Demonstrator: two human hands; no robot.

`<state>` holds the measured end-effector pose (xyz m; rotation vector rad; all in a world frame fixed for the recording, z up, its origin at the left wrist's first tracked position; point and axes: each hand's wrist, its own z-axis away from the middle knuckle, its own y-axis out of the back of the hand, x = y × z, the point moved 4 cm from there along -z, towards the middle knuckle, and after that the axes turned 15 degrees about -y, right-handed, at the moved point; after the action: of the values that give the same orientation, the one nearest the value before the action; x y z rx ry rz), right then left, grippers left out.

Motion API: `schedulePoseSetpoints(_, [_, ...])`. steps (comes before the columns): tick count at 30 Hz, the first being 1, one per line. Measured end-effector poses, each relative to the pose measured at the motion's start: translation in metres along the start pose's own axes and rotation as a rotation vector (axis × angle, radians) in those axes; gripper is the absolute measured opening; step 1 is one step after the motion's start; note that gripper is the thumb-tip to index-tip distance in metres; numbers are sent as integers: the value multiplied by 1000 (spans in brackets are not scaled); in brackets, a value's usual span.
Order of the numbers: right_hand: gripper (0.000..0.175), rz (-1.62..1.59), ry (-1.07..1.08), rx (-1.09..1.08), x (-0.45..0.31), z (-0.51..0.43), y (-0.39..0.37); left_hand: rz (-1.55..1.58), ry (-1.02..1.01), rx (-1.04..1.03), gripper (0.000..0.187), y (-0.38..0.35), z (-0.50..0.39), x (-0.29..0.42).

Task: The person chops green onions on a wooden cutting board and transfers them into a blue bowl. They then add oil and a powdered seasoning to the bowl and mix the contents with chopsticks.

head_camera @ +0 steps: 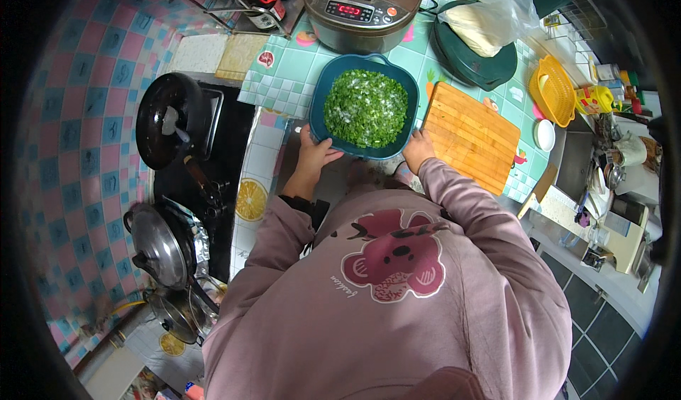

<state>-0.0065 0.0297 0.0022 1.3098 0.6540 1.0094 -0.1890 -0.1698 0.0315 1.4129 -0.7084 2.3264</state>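
A dark teal plastic basin [318,89] holds a heap of finely chopped green leaves [367,107], likely chives, with white powder scattered on top. Its near edge juts past the front of the counter. My left hand [314,154] grips the near left corner, thumb at the rim and fingers against the outside. At the near right corner, my right hand [418,149] holds the rim, its fingers partly hidden by the hand itself. Just right of that hand lies a bamboo cutting board [471,136].
Behind the basin stands a rice cooker [364,14] with a lit display. A bagged pale lump, perhaps dough [473,30], rests on a dark green container [452,54]. To the right are a yellow basket [553,91] and white bowl [544,135]; left, a wok [170,118] on the stove [223,134].
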Motion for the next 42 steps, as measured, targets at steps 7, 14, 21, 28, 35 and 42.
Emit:
schedulePoseSetpoints(7, [16, -355, 64, -19, 26, -6, 3, -1, -6, -8, 54, 7, 1, 3])
schedulePoseSetpoints(14, [9, -652, -517, 238, 132, -37, 6, -56, 1, 35, 52, 15, 7, 7])
schedulePoseSetpoints(21, [19, -647, -304, 117, 104, -40, -10, -39, -8, 39, 49, 17, 9, 1])
schedulePoseSetpoints(28, [13, -740, -225, 212, 90, -78, -5, -38, -20, 91, 48, 11, 21, 10])
schedulePoseSetpoints(35, [14, -348, -94, 64, 74, -92, -23, -143, -69, 214, 48, 15, 32, 24])
schedulePoseSetpoints(42, [10, -998, -441, 8, 114, -44, -6, -393, -341, 263, 38, 9, 26, 61])
